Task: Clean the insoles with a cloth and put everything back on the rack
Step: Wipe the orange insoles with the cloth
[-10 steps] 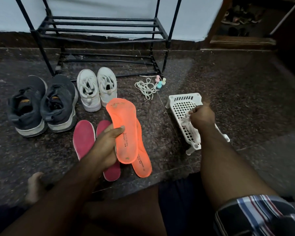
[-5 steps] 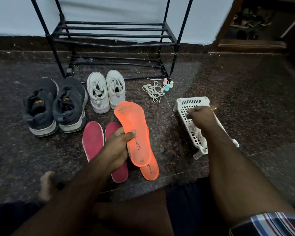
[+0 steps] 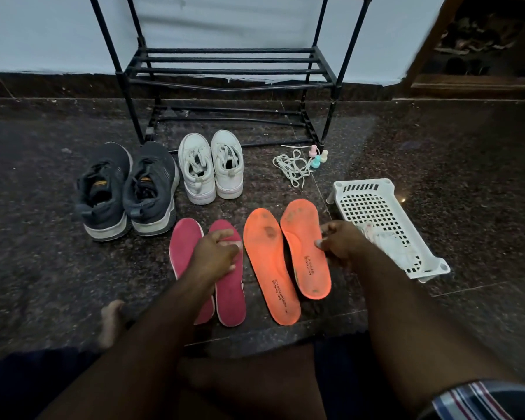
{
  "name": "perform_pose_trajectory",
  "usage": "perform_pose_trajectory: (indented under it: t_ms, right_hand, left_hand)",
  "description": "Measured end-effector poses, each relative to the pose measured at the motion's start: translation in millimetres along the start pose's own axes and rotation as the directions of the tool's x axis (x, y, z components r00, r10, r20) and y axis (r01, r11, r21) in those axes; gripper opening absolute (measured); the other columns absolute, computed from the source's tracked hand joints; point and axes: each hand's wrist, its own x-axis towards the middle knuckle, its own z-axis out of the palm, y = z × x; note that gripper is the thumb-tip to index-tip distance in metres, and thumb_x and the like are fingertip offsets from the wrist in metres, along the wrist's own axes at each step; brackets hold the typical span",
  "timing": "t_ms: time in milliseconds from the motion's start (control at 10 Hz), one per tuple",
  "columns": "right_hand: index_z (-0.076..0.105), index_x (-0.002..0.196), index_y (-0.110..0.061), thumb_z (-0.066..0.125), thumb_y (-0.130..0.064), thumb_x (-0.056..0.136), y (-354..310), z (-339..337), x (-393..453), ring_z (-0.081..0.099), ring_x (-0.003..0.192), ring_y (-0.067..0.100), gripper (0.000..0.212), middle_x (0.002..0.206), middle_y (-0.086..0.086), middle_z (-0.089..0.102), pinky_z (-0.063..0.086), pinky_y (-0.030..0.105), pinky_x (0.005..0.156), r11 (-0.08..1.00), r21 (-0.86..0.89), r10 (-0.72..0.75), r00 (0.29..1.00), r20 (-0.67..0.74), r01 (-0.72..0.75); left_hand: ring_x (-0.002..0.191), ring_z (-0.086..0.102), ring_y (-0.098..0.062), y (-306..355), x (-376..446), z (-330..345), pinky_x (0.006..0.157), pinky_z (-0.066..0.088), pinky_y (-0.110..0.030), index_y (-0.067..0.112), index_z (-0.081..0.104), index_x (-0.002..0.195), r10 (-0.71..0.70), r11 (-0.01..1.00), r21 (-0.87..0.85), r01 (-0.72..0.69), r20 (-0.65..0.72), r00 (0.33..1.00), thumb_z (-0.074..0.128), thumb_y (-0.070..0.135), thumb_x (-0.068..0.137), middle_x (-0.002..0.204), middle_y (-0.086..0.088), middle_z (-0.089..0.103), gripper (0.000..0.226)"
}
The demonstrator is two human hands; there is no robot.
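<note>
Two orange insoles lie side by side on the floor, the left orange insole [image 3: 270, 268] and the right orange insole [image 3: 306, 253]. My right hand [image 3: 343, 242] pinches the right one at its right edge. Two pink insoles [image 3: 184, 253] lie to the left. My left hand [image 3: 215, 253] is on the right pink insole [image 3: 229, 295], its fingers curled at that insole's right edge. A white cloth [image 3: 382, 237] lies in the white basket [image 3: 373, 201], just right of my right hand. The black rack [image 3: 231, 71] stands empty at the back.
Dark grey sneakers [image 3: 125, 189] and white sneakers [image 3: 211, 168] stand in front of the rack. White laces [image 3: 291, 165] and small pastel bottles [image 3: 317, 157] lie near the rack's right leg. My bare foot [image 3: 111, 321] and legs fill the near floor.
The orange insole that my left hand held up now lies on the floor right of the other one. My left hand moved to the pink insoles. My right hand left the basket.
</note>
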Motion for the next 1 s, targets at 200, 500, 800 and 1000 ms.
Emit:
perform_pose_trajectory:
  t_ms: [200, 500, 800, 1000]
  right_hand:
    - [0.064, 0.087, -0.003, 0.077, -0.012, 0.080, 14, 5, 10, 0.064, 0.067, 0.023, 0.018, 0.084, 0.014, 0.067, 0.053, 0.029, 0.060, 0.935, -0.338, 0.094, 0.995, -0.037, -0.102]
    - [0.066, 0.106, -0.001, 0.070, -0.032, 0.077, -43, 71, -33, 0.069, 0.094, 0.031, 0.043, 0.102, 0.016, 0.071, 0.057, 0.034, 0.085, 0.907, -0.416, 0.006, 0.988, 0.152, 0.058]
    - [0.058, 0.112, -0.011, 0.069, -0.030, 0.084, -33, 157, -81, 0.063, 0.107, 0.030, 0.036, 0.115, 0.009, 0.065, 0.049, 0.034, 0.081, 0.849, -0.516, -0.051, 0.990, 0.132, 0.113]
    - [0.058, 0.107, -0.010, 0.065, -0.023, 0.083, -32, 160, -78, 0.062, 0.101, 0.029, 0.028, 0.108, 0.010, 0.064, 0.045, 0.031, 0.071, 0.927, -0.373, 0.002, 0.993, 0.115, 0.042]
  left_hand:
    - [0.079, 0.061, -0.020, -18, 13, -34, 0.081, 0.051, -0.032, 0.011, 0.063, 0.119, 0.075, 0.909, 0.416, 0.007, -0.181, 0.981, 0.074, 0.010, 0.084, 0.091, -0.004, 0.068, 0.036]
    - [0.121, 0.057, -0.036, -24, -3, -59, 0.096, 0.051, -0.039, 0.003, 0.046, 0.136, -0.114, 0.701, 0.627, 0.340, -0.372, 0.921, 0.075, 0.032, 0.074, 0.138, -0.022, 0.051, 0.074]
    - [0.124, 0.056, -0.035, -36, -18, -57, 0.100, 0.047, -0.038, 0.003, 0.037, 0.140, -0.194, 0.701, 0.609, 0.371, -0.337, 0.921, 0.068, 0.016, 0.089, 0.137, -0.018, 0.055, 0.062]
    - [0.103, 0.067, -0.033, -42, -11, -58, 0.079, 0.058, -0.036, 0.006, 0.057, 0.127, -0.231, 0.824, 0.446, 0.350, -0.301, 0.925, 0.059, 0.005, 0.091, 0.125, -0.017, 0.064, 0.036]
